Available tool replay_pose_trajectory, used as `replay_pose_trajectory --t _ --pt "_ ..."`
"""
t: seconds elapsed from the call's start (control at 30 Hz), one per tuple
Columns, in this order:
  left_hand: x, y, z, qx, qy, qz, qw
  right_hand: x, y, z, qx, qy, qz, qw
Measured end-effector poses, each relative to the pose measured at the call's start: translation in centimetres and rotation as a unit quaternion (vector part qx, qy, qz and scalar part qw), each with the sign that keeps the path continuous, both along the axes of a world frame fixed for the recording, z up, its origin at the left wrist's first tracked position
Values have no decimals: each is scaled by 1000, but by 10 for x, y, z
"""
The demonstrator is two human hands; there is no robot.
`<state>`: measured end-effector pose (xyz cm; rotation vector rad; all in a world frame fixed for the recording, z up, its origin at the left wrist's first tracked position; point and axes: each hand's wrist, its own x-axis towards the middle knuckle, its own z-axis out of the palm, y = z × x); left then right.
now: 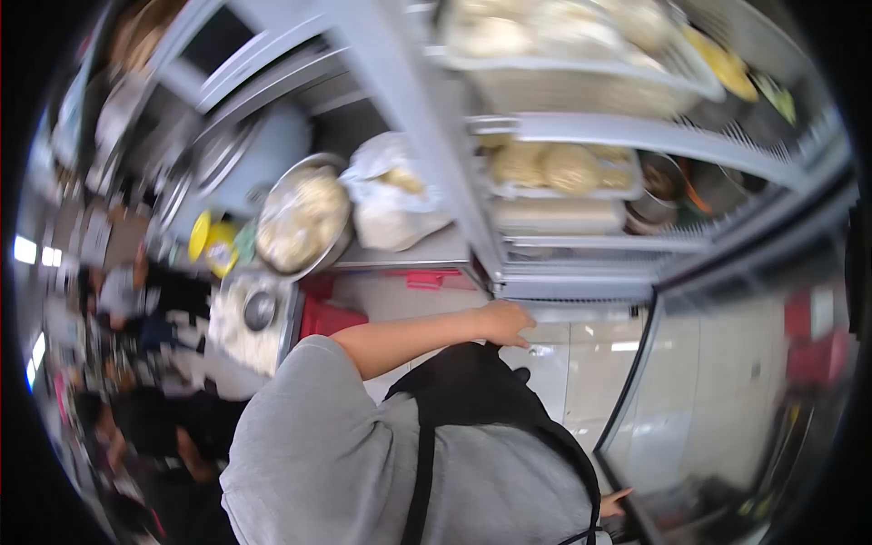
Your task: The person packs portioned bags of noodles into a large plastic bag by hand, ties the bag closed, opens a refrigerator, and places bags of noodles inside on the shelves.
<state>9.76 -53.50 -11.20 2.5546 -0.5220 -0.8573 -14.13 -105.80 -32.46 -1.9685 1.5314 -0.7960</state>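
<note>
1. Head view: L hand (505,322) sits at the end of a bare forearm coming out of a grey short sleeve (313,409). It touches the lower frame of the open white metal fridge (427,136).
2. L grip: fingers curled vs the frame edge, nothing else in it. Can't tell if clenched on the frame or just resting.
3. R hand (615,500) is low at the frame's bottom and only partly seen. Its fingers are at the edge of the fridge's glass door (718,381), which is swung open. Grip state can't be told.
4. Black apron w/ strap (472,400) lies over the grey shirt, between the two hands.
5. Fridge shelves hold a white tray of pale dough balls (563,168), just above the L hand.
6. Left of the fridge, a round metal bowl of pale dough (302,218) & a white plastic bag (391,195) sit on a desk.
</note>
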Motion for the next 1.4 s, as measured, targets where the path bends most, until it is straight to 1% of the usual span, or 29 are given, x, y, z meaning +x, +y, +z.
replay_pose_trajectory --t 0.1,0.23,0.3,0.37,0.4,0.43,0.47,0.5,0.53,0.57,0.6,0.63,0.7,0.73,0.77,0.83,0.87,0.9,0.93,0.97,1.0,1.03,1.07,1.13,1.17,1.23,1.3,1.37,1.4 --pt "-29 43 34 -42 -65 154 985 0 11 6 8 54 50 997" --pt "-66 81 42 -50 -60 248 966 14 19 10 7 56 114 992" --pt "-78 91 29 -60 -92 222 969 15 20 15 0 53 123 991" --pt "-82 91 10 -79 -57 217 971 14 18 18 -5 37 123 992" --pt "-75 80 4 -83 -46 174 980 14 19 20 8 23 110 994" --pt "-71 70 -2 -96 -3 167 981 25 38 48 38 -11 61 997" --pt "-61 65 -7 -103 42 161 981 33 55 87 216 -28 31 975" --pt "-49 58 -18 -98 59 123 986 20 24 63 255 65 40 964" --pt "-40 46 -36 -104 71 60 990 -5 -15 0 112 108 87 984" --pt "-32 32 -55 -111 80 1 991 -16 -46 -33 186 121 34 975" --pt "-22 17 -70 -88 76 -50 992 -27 -70 -69 172 -1 57 984" --pt "-9 -1 -87 -53 94 -90 990 -19 -65 -52 203 -16 37 978" --pt "21 -40 -113 -6 109 -138 984 -26 -91 -70 267 -34 33 962" --pt "37 -60 -126 3 108 -147 983 -29 -92 -71 240 -46 45 969" --pt "52 -78 -144 -11 83 -134 987 -24 -100 -65 209 -57 63 974" --pt "87 -112 -175 -31 31 -98 994 -14 -110 -56 243 -59 34 968" --pt "109 -132 -181 -3 66 -52 996 -13 -116 -52 209 -59 51 975" --pt "129 -147 -210 32 25 -40 998 -7 -124 -47 174 -61 72 980" --pt "147 -161 -218 9 -31 -28 999 5 -129 -31 190 -58 77 977" --pt "168 -174 -223 32 -43 -3 999 15 -134 -20 208 -53 83 973" --pt "193 -181 -250 92 -72 -22 993 10 -156 -32 202 -62 88 974" --pt "214 -191 -257 130 -65 -16 989 6 -178 -46 196 -73 93 973" --pt "241 -189 -299 186 -111 -32 976 7 -194 -50 191 -51 90 976" --pt "280 -202 -309 230 -142 -25 962 15 -221 -43 199 -9 85 976" --pt "300 -203 -320 219 -166 -14 961 24 -232 -39 208 6 84 975" --pt "340 -197 -343 253 -223 0 941 3 -289 -70 196 -63 163 965" --pt "369 -189 -359 271 -255 1 928 4 -318 -74 169 -85 229 955" --pt "393 -190 -367 278 -296 93 909 57 -283 -44 153 -91 185 966" --pt "401 -195 -361 285 -299 82 907 84 -263 -29 153 -95 162 970"
